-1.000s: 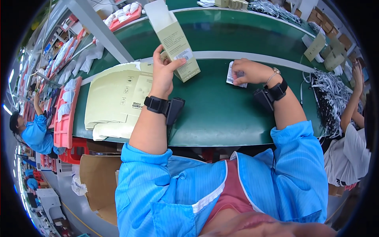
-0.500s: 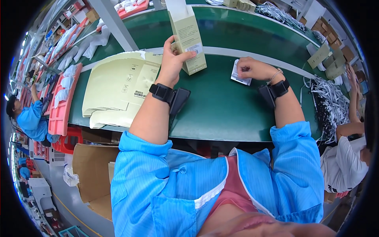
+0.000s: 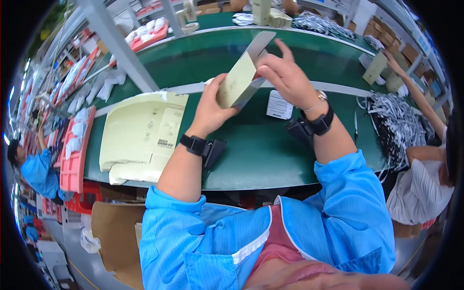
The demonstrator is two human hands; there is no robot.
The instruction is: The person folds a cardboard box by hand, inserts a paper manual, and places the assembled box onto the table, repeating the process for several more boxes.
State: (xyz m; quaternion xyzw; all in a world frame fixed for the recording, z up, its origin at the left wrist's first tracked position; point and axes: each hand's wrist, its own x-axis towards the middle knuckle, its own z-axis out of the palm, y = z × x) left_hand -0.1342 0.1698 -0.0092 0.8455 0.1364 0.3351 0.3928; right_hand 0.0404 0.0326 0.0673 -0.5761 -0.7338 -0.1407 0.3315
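Observation:
A pale yellow-green carton (image 3: pixel 236 83) stands tilted above the green work surface, its top flap raised. My left hand (image 3: pixel 210 107) is wrapped round its lower part. My right hand (image 3: pixel 289 79) is at the carton's open end, one finger stretched up and apart from the others; some fingertips are hidden at the opening, and I see nothing held in them. Below the right hand lies a small white printed leaflet (image 3: pixel 279 105). To the left is a stack of flat pale yellow-green carton blanks (image 3: pixel 137 130).
A bundle of grey-white straps or cords (image 3: pixel 398 128) lies at the right, with a thin pen-like item (image 3: pixel 356 124) beside it. A pink tray (image 3: pixel 76 162) stands at the left edge. A metal post (image 3: pixel 118 48) rises beyond the blanks. Co-workers sit on both sides.
My right hand has left the leaflet and moved up to the carton's open end. The carton has tilted, its open end now toward my right hand. The leaflet stays on the table.

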